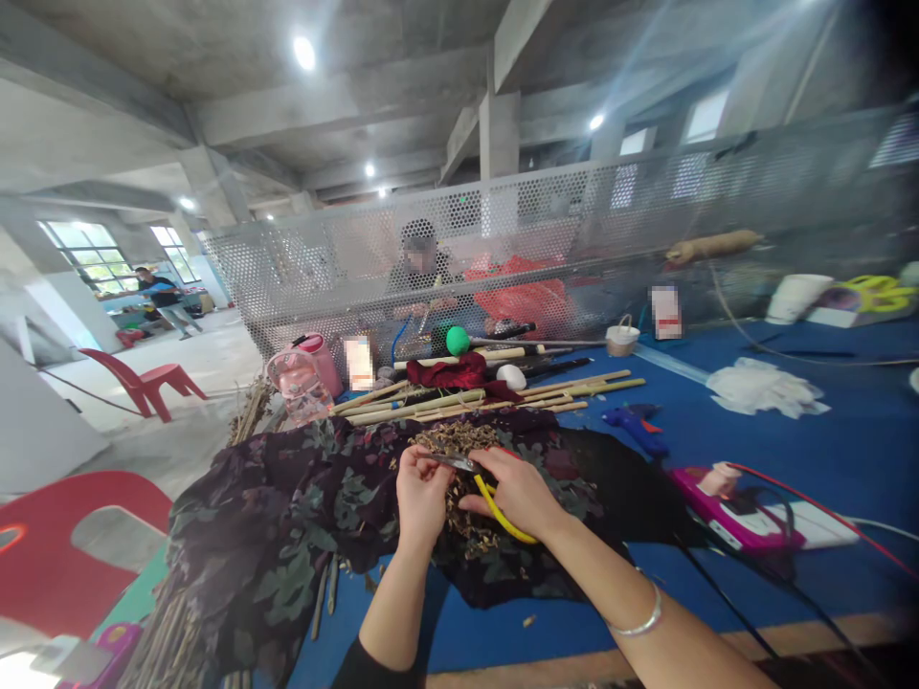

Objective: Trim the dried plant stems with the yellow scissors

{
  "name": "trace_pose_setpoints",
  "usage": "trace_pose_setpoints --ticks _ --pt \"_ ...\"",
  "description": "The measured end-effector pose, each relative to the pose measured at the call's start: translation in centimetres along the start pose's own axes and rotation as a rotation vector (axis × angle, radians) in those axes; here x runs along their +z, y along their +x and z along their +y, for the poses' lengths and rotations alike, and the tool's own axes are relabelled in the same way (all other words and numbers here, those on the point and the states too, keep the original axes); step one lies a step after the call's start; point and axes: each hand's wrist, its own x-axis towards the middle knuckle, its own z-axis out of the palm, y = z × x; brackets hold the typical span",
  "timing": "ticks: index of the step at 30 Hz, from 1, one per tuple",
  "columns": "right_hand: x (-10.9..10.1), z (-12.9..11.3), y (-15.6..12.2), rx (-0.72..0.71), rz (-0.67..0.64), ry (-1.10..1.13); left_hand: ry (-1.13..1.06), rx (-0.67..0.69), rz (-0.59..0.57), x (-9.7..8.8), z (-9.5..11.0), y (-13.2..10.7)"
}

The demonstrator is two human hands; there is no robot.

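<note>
My right hand (518,493) grips a pair of scissors with yellow handles (511,522), the metal blades pointing left. My left hand (422,493) is closed in a pinch at the blade tips; whatever its fingers hold is too small to make out. Beneath both hands lies a heap of dried brown plant bits (470,531), partly hidden by them. The heap rests on a dark cloth with a leaf pattern (345,478), spread over the blue tabletop (747,450).
Behind the cloth lie bamboo sticks (595,388), a dark red cloth (449,373) and a green ball (458,340). To the right are a blue glue gun (638,428), a pink power strip (739,507) and white gloves (765,388). A perforated metal screen (323,258) separates me from another person.
</note>
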Motion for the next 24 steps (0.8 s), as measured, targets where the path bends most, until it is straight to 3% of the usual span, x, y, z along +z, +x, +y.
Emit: trace_pose_setpoints --ticks 13,20,24 --pt "0.49 0.44 0.05 0.065 -0.025 0.043 0.029 0.029 0.062 -0.64 -0.94 0.67" --pt "0.42 0.25 -0.01 -0.01 -0.018 -0.008 -0.01 0.036 0.063 -0.56 -0.37 0.56" --pt "0.56 0.32 -0.03 -0.026 -0.009 -0.038 0.071 0.025 0.045 -0.38 -0.3 0.3"
